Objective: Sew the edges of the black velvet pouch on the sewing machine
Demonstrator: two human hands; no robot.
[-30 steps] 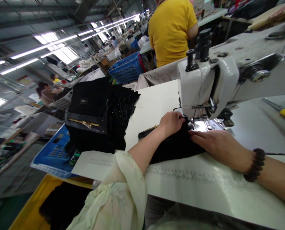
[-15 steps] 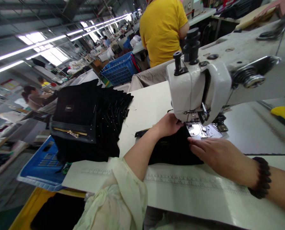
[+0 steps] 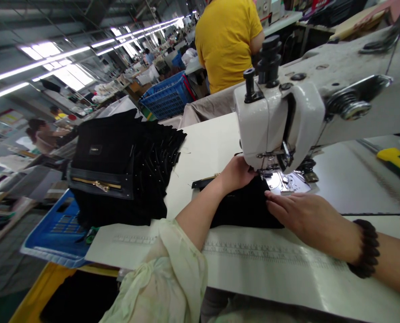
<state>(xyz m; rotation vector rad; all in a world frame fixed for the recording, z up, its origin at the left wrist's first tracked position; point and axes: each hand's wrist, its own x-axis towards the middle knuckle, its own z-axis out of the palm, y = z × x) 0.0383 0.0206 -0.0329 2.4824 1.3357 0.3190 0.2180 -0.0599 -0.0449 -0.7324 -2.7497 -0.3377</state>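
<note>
A black fabric panel (image 3: 243, 206) lies flat under the head of a white sewing machine (image 3: 267, 125), its right edge by the lit needle plate (image 3: 277, 181). A dark strip with a gold zipper shows at its far left. My left hand (image 3: 238, 172) is closed on the panel's far edge beside the needle, its fingertips partly hidden by the machine head. My right hand (image 3: 304, 217) lies with fingers stretched out, fingertips touching the panel's right edge just in front of the needle plate. A dark beaded bracelet circles that wrist.
A stack of black panels (image 3: 119, 170) with zippered strips stands left, over a blue crate (image 3: 48, 233). A printed ruler (image 3: 254, 251) runs along the table's front. A yellow-handled tool (image 3: 395, 159) lies right. A person in yellow (image 3: 228, 45) sits beyond.
The black panel has shifted slightly away from me, toward the needle. Both hands keep nearly the same places on it, and the view has tilted slightly.
</note>
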